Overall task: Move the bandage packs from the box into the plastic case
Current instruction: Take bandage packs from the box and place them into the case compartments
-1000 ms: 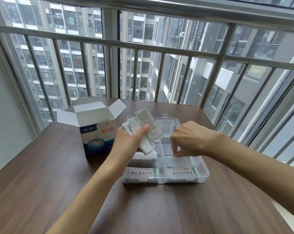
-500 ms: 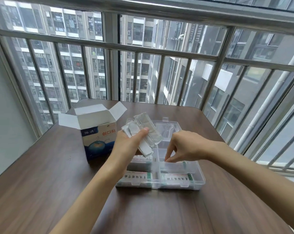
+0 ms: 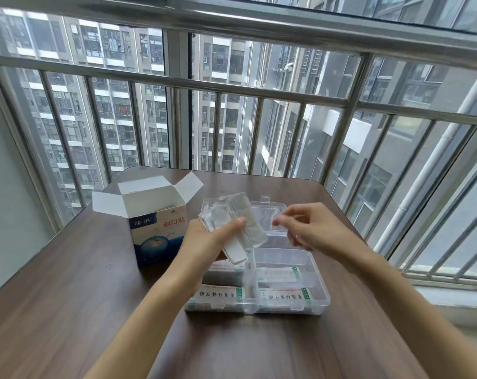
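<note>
White-and-blue box [image 3: 156, 236] with red lettering, clear plastic case [image 3: 318, 289], brown woodgrain table [image 3: 67, 310].

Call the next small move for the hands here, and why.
Probably the right hand pinches one pack off the fan of bandage packs that the left hand holds above the open plastic case. The right hand is empty, its fingertips close to the fan, and the compartment below it looks free.
</note>
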Demonstrator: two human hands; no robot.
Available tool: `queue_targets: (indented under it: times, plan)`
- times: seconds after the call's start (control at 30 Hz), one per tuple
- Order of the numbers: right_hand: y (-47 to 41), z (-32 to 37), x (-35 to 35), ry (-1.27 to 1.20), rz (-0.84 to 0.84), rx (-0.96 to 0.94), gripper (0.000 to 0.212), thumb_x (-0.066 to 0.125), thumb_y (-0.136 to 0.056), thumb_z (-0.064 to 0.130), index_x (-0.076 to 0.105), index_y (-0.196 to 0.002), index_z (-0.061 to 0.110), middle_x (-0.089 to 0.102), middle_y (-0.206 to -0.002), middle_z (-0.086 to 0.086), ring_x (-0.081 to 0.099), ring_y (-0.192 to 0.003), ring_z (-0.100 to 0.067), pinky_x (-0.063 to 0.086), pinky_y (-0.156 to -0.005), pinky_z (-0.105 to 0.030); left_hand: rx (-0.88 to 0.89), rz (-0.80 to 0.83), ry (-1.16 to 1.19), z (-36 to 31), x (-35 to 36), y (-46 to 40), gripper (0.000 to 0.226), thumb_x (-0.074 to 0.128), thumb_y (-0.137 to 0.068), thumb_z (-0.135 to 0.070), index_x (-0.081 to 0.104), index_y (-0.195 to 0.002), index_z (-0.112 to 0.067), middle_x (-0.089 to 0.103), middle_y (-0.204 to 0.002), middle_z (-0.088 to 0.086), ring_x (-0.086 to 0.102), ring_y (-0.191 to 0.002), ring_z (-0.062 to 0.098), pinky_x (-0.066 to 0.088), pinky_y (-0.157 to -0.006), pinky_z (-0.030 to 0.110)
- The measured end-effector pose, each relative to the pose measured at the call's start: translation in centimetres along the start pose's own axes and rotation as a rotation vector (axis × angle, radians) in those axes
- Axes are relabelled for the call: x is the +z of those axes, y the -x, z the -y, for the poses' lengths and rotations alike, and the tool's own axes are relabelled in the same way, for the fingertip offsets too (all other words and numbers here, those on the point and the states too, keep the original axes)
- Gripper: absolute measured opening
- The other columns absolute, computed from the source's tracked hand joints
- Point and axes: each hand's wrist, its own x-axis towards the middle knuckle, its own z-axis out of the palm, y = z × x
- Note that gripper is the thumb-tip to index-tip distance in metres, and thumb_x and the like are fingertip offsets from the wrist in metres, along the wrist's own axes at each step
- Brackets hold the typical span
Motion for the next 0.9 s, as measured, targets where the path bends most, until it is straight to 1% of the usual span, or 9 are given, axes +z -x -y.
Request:
queue_targets:
  times: [0.1,0.2,0.33,0.43,0.53,0.6,0.67,0.77,0.9]
  plan:
    - [1.2,0.5,1.6,-0.308,0.011,0.023,0.031,0.061,-0.085,0.042,0.070,-0.101,0.017,0.070,-0.079,-0.002,0.060,-0.060,-0.008,0.044,-0.050,-0.016,-0.005,0.085,-0.043,0.2,0.3,0.2,0.018,0.070,-0.084,-0.024,0.071,-0.100,-0.018,0.076,-0.090,0.001,0.071,-0.082,0.016,0.051,-0.071,0.029]
    - [1.7,0.4,3.2,-0.385,-0.051,0.017,0.018,0.067,-0.085,0.028,0.073,-0.097,0.016,0.070,-0.073,-0.001,0.054,-0.059,-0.006,0.040,-0.049,-0.016,-0.023,0.115,-0.030,0.4,0.5,0.3,0.022,0.070,-0.083,-0.029,0.072,-0.102,-0.018,0.076,-0.092,0.002,0.072,-0.085,0.018,0.051,-0.070,0.029]
    - [2.1,-0.2,3.5,-0.549,-0.161,0.054,0.011,0.071,-0.082,0.021,0.075,-0.089,0.015,0.069,-0.071,-0.003,0.052,-0.056,-0.004,0.036,-0.046,-0.014,0.023,0.066,-0.051,0.7,0.7,0.4,0.021,0.072,-0.081,-0.027,0.074,-0.099,-0.016,0.076,-0.091,0.000,0.072,-0.087,0.016,0.055,-0.082,0.034]
    - [2.2,-0.5,3.4,-0.581,-0.124,0.085,0.016,0.074,-0.078,0.022,0.074,-0.093,0.014,0.069,-0.070,-0.002,0.050,-0.054,-0.006,0.036,-0.044,-0.015,0.059,0.062,-0.090,0.8,0.5,0.2,0.021,0.074,-0.079,-0.028,0.074,-0.096,-0.015,0.076,-0.090,0.001,0.072,-0.087,0.018,0.056,-0.084,0.038]
    - [2.3,-0.6,3.0,-0.562,-0.002,0.145,0.031,0.073,-0.077,0.031,0.071,-0.099,0.009,0.061,-0.070,0.001,0.045,-0.053,-0.006,0.032,-0.045,-0.014,0.110,0.110,-0.123,0.5,0.5,0.3,0.024,0.074,-0.077,-0.030,0.073,-0.096,-0.015,0.076,-0.089,0.001,0.072,-0.084,0.017,0.053,-0.070,0.027]
    - [2.4,-0.6,3.1,-0.519,0.021,0.149,0.028,0.070,-0.078,0.034,0.074,-0.093,0.010,0.059,-0.068,0.005,0.045,-0.055,-0.005,0.034,-0.048,-0.013,0.126,0.126,-0.143,0.4,0.6,0.3,0.023,0.072,-0.078,-0.033,0.073,-0.095,-0.017,0.076,-0.089,0.000,0.072,-0.084,0.017,0.053,-0.069,0.026]
    - [2.3,-0.8,3.1,-0.499,-0.041,0.137,0.020,0.067,-0.083,0.032,0.074,-0.090,0.014,0.069,-0.074,0.007,0.057,-0.067,-0.004,0.042,-0.060,-0.015,0.115,0.127,-0.155,0.5,0.8,0.4,0.022,0.068,-0.081,-0.036,0.073,-0.095,-0.019,0.076,-0.089,0.001,0.072,-0.084,0.020,0.056,-0.072,0.032]
    - [2.3,-0.7,3.1,-0.632,-0.156,0.073,0.016,0.062,-0.088,0.022,0.070,-0.097,0.012,0.075,-0.087,-0.002,0.070,-0.085,-0.014,0.054,-0.077,-0.022,0.066,0.081,-0.118,0.7,0.7,0.3,0.015,0.064,-0.088,-0.029,0.072,-0.093,-0.019,0.075,-0.087,0.005,0.070,-0.081,0.022,0.052,-0.073,0.039]
    - [2.8,-0.3,3.1,-0.631,-0.212,-0.018,0.020,0.066,-0.083,0.020,0.068,-0.102,0.012,0.075,-0.086,-0.005,0.072,-0.081,-0.017,0.057,-0.076,-0.024,0.014,0.089,-0.128,0.6,0.3,0.2,0.016,0.066,-0.087,-0.027,0.071,-0.096,-0.016,0.075,-0.086,0.005,0.069,-0.085,0.029,0.049,-0.077,0.042]
